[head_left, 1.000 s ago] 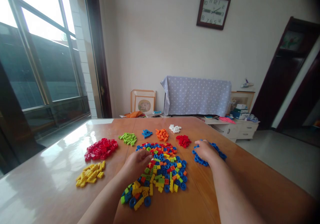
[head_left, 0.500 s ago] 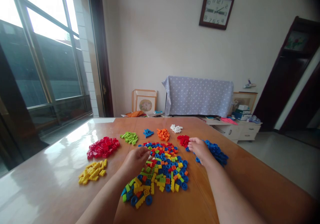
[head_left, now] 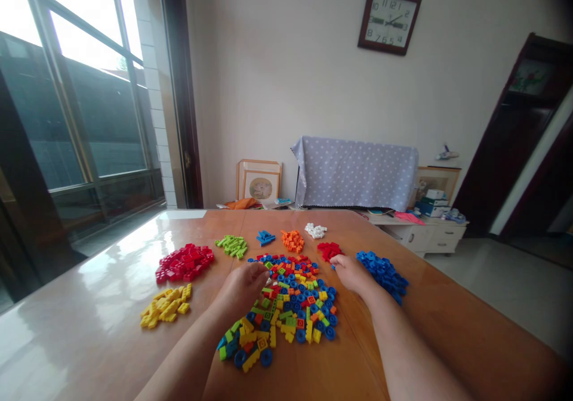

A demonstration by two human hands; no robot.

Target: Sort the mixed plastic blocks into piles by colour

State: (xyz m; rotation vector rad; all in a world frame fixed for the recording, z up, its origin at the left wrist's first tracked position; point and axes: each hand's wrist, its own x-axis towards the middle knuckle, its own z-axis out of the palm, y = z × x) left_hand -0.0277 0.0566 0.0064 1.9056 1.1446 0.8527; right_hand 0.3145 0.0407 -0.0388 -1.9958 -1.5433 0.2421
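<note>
Left hand (head_left: 245,287) curls at the mixed pile (head_left: 298,314), right hand (head_left: 354,274) beside the small red pile (head_left: 329,250). I cannot tell their grip.

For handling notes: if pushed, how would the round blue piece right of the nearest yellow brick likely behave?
The round blue piece would probably slide, appearing to lie flat on the glossy table. Set on edge, it might roll, given its circular outline.

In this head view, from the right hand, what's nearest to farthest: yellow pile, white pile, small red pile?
1. Small red pile: just ahead, slightly left.
2. White pile: farther ahead, also left.
3. Yellow pile: far across, left.
</note>
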